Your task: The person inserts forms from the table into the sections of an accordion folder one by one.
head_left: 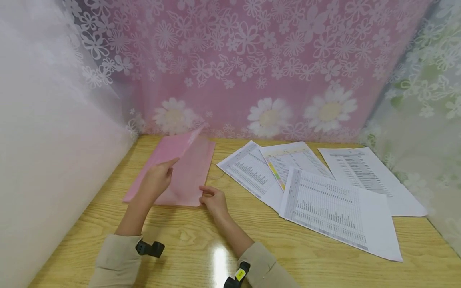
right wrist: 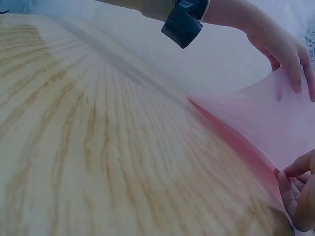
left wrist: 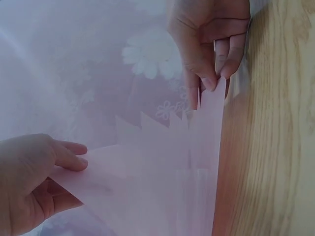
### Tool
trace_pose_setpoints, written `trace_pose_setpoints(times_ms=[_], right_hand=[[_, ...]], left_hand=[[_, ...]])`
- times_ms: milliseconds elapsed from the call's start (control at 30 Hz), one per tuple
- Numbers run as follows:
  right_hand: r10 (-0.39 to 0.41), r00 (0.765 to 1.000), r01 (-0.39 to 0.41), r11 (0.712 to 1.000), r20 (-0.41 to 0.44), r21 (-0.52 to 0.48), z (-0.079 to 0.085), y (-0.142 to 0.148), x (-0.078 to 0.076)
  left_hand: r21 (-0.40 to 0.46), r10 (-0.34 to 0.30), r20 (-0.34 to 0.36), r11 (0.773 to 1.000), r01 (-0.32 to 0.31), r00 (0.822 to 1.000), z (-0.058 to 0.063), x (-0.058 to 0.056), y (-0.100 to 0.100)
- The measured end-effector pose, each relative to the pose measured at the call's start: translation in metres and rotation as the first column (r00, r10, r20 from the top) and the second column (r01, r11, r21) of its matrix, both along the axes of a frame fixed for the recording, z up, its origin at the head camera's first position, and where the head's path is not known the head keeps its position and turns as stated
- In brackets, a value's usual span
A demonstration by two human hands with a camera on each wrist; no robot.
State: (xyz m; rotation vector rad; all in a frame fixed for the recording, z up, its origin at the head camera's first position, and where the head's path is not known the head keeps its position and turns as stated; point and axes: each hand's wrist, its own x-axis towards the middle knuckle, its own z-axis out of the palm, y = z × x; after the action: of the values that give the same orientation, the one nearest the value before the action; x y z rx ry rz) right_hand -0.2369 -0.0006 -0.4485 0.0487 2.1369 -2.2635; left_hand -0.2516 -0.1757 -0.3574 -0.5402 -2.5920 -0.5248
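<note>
Folder (head_left: 187, 180) on table (head_left: 180, 236), at the person's left. Left hand (head_left: 157, 180) at folder's raised cover; right hand (head_left: 216, 202) at its near right corner. Paper sheets (head_left: 335, 212) right of folder, overlapping, front one uppermost. Curtain (head_left: 223, 80) behind, along table's far edge.

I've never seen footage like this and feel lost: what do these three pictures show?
There is no robot here, just a person's two bare hands. The wide picture comes from a head camera looking forward and down; the others come from small black cameras, one on each wrist. On the wood-grain table lie printed sheets and a partly open pink folder. The left hand holds up a layer of the folder; the right hand pinches its edge near the close right corner.
</note>
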Motion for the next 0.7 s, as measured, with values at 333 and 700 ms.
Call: trace_pose_setpoints(times_ms=[333,700], right_hand=[[0.014,1.0,-0.015,0.999,-0.015,-0.038,0.005,0.003,0.001],[0.026,0.999,-0.027,0.999,-0.04,-0.019,0.032,0.012,0.01]], left_hand=[[0.107,-0.005,0.126,0.994,-0.009,0.992,0.011,-0.001,-0.012],[0.34,-0.009,0.233,0.938,-0.073,0.972,0.017,-0.008,-0.03]])
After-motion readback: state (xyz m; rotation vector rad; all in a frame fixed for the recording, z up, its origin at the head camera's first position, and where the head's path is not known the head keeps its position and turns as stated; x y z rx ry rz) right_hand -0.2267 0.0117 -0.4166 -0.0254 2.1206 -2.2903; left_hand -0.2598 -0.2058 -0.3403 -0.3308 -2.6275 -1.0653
